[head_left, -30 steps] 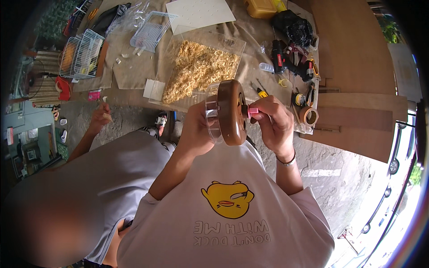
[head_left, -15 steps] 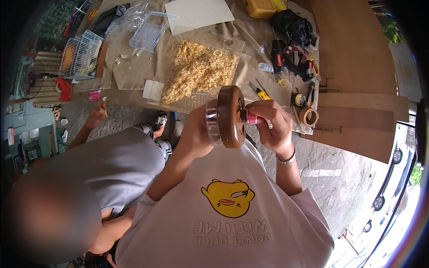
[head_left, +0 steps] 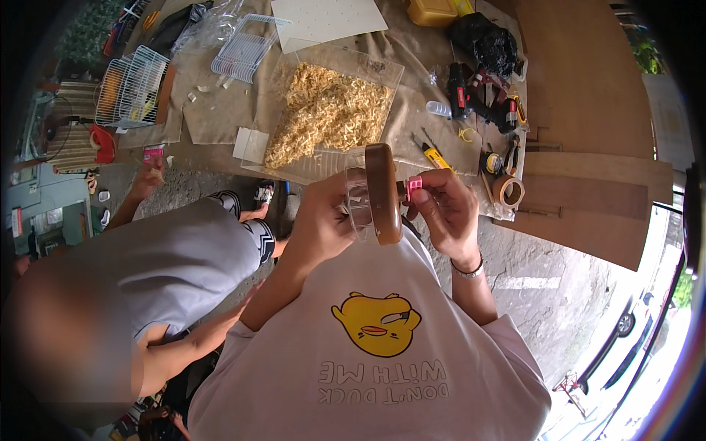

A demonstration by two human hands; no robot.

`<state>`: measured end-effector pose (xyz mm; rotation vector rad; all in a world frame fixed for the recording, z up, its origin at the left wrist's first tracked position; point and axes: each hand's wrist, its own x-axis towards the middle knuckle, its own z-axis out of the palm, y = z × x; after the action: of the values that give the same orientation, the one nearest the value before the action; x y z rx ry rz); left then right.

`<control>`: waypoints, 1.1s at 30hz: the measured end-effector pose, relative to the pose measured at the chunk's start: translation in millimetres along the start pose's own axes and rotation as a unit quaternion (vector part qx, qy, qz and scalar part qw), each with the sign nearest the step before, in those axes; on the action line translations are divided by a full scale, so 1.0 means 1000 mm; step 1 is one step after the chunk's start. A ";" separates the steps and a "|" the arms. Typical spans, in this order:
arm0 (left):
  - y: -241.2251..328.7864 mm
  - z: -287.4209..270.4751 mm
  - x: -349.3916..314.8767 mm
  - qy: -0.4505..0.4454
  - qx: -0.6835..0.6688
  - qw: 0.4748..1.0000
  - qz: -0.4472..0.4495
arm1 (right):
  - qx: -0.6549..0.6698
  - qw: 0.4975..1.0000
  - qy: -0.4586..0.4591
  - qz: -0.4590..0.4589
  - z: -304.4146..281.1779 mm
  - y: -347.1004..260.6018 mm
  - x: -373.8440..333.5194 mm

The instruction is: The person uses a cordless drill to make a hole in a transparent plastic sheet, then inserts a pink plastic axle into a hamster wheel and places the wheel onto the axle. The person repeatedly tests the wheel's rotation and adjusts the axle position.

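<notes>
My left hand (head_left: 326,224) is closed round the clear side of a round exercise wheel (head_left: 383,195) with a brown rim. The wheel stands nearly edge-on to me in front of my chest. At its right face, my right hand (head_left: 450,219) pinches a small pink plastic piece (head_left: 414,187) between thumb and fingers. A dark stub shows between this piece and the wheel; whether they are joined cannot be made out. Just beyond the wheel, a clear tray (head_left: 398,73) of wood shavings (head_left: 327,110) lies on the table.
On the cloth-covered table are a yellow utility knife (head_left: 434,156), a tape roll (head_left: 508,192), a power drill (head_left: 460,92) and a black plastic bag (head_left: 482,42). White wire panels (head_left: 250,48) lie at the far left. Another person (head_left: 176,257) is close on my left.
The wheel has turned more edge-on, hiding its right face. My right fingers have shifted, so the pink piece shows more fully. The other person's near arm has reached forward.
</notes>
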<state>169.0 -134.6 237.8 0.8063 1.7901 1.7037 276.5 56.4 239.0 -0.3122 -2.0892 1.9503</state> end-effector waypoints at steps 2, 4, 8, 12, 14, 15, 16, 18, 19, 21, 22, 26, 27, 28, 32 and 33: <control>0.002 -0.001 0.000 -0.003 -0.026 1.000 -0.005 | -0.010 1.000 -0.007 0.004 0.000 -0.001 0.000; -0.003 0.000 0.000 -0.006 -0.087 0.996 -0.010 | -0.020 1.000 -0.007 -0.007 0.001 0.000 0.000; -0.004 -0.001 0.001 -0.006 -0.090 0.996 -0.007 | -0.040 0.998 -0.004 -0.043 0.003 0.003 0.002; -0.010 -0.002 0.000 0.001 -0.174 0.983 -0.052 | -0.077 0.994 -0.005 -0.082 0.003 -0.002 0.006; -0.015 -0.002 -0.002 0.005 -0.262 0.963 -0.069 | -0.126 0.985 -0.021 -0.116 0.000 -0.006 0.009; -0.016 -0.002 -0.003 0.005 -0.260 0.963 -0.067 | -0.151 0.979 -0.028 -0.132 -0.001 -0.008 0.011; -0.012 -0.003 -0.003 0.000 -0.163 0.986 -0.044 | -0.153 0.979 -0.031 -0.134 -0.001 -0.012 0.011; -0.012 -0.002 -0.006 0.008 -0.119 0.993 -0.014 | -0.154 0.978 -0.037 -0.139 0.000 -0.020 0.011; -0.018 0.002 -0.007 0.021 -0.174 0.985 -0.008 | -0.160 0.976 -0.040 -0.144 0.001 -0.023 0.012; -0.041 0.005 -0.015 0.044 -0.234 0.971 -0.005 | -0.170 0.971 -0.049 -0.158 0.002 -0.027 0.016; -0.059 0.005 -0.021 0.052 -0.239 0.969 -0.008 | -0.166 0.972 -0.052 -0.161 0.003 -0.027 0.018; -0.051 0.006 -0.015 0.031 -0.221 0.975 -0.015 | -0.174 0.970 -0.056 -0.162 0.002 -0.026 0.019; -0.043 0.005 -0.013 0.022 -0.203 0.979 -0.020 | -0.180 0.969 -0.057 -0.161 0.002 -0.026 0.019; -0.036 0.004 -0.011 0.013 -0.173 0.984 -0.030 | -0.179 0.968 -0.057 -0.163 0.002 -0.025 0.020; -0.031 -0.001 -0.013 -0.003 -0.024 0.999 -0.031 | -0.171 0.969 -0.070 -0.164 -0.001 -0.023 0.024; -0.031 -0.001 -0.012 0.000 -0.011 0.999 -0.033 | -0.169 0.969 -0.075 -0.161 -0.002 -0.022 0.025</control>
<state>174.6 -144.7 207.0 0.7288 1.7746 1.6787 253.9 64.8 261.9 0.1143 -2.3917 1.4716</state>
